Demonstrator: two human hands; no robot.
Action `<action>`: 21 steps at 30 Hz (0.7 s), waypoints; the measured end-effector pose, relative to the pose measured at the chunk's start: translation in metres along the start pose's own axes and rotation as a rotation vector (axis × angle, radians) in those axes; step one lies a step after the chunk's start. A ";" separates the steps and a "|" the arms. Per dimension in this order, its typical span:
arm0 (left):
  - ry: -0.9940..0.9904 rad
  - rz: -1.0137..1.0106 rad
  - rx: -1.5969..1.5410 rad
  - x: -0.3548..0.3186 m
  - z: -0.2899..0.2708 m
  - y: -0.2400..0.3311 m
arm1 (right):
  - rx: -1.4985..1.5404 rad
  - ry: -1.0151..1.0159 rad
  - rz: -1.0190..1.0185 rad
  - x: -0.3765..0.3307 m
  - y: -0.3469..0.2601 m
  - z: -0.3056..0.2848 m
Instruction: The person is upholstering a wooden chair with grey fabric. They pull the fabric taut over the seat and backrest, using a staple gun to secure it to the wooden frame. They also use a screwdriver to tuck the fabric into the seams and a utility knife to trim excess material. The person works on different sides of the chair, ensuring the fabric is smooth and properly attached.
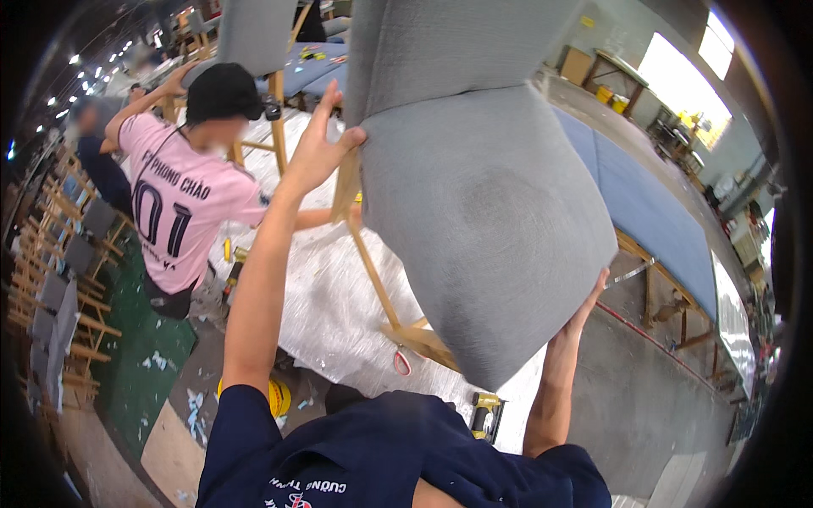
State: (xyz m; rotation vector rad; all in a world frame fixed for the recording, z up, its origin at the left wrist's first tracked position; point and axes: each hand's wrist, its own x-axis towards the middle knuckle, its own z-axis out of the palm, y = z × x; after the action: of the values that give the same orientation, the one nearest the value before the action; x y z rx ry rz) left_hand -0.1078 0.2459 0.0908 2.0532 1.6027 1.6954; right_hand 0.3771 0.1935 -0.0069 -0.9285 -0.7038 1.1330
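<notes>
A grey upholstered chair [491,195] with wooden legs fills the middle, tilted, its padded seat facing me and its backrest [449,51] rising out of the top. My left hand [323,146] is at the chair's left side, its fingers stretched upward and apart, the thumb against the fabric. Along the lower right edge of the seat, my right hand [586,311] grips the chair; most of its fingers are hidden behind the seat. Below the seat, a yellow-and-black nail gun [485,415] and red-handled scissors [402,362] lie on the plastic-covered table [313,296].
A co-worker in a pink shirt [182,199] stands at the left, reaching toward another grey chair [257,38]. Blue padded panels [652,212] line a bench on the right. Several chair frames [76,296] stand at far left. A yellow tub [278,396] sits beside me.
</notes>
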 end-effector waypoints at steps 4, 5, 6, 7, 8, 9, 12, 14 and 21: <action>-0.196 -0.199 -0.335 -0.014 0.022 0.010 | 0.101 -0.226 0.016 0.059 -0.019 -0.013; -0.186 -0.172 -0.337 -0.016 0.030 0.017 | 0.138 -0.274 0.010 0.066 -0.026 -0.009; -0.177 -0.155 -0.336 -0.023 0.034 0.023 | 0.171 -0.296 0.012 0.056 -0.035 -0.012; -0.159 -0.143 -0.318 -0.031 0.032 0.023 | 0.169 -0.296 0.002 0.032 -0.038 -0.022; -0.189 -0.202 -0.343 -0.041 0.035 0.013 | 0.152 -0.287 -0.005 0.014 -0.043 -0.032; -0.221 -0.259 -0.351 -0.056 0.035 -0.002 | 0.123 -0.260 -0.008 -0.006 -0.042 -0.046; -0.078 -0.239 -0.477 -0.101 0.056 -0.031 | -0.090 -0.084 0.034 -0.033 -0.025 -0.090; 0.098 -0.133 -0.554 -0.135 0.052 -0.068 | -0.239 0.008 0.100 -0.025 0.013 -0.114; 0.183 -0.417 -0.520 -0.126 0.042 -0.111 | -1.337 0.174 0.121 0.016 0.234 -0.274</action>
State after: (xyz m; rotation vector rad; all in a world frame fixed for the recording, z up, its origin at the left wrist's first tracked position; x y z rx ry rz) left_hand -0.1346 0.2327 -0.0798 1.2612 1.3142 1.9072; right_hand 0.5133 0.1730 -0.3399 -2.1684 -1.2889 0.5516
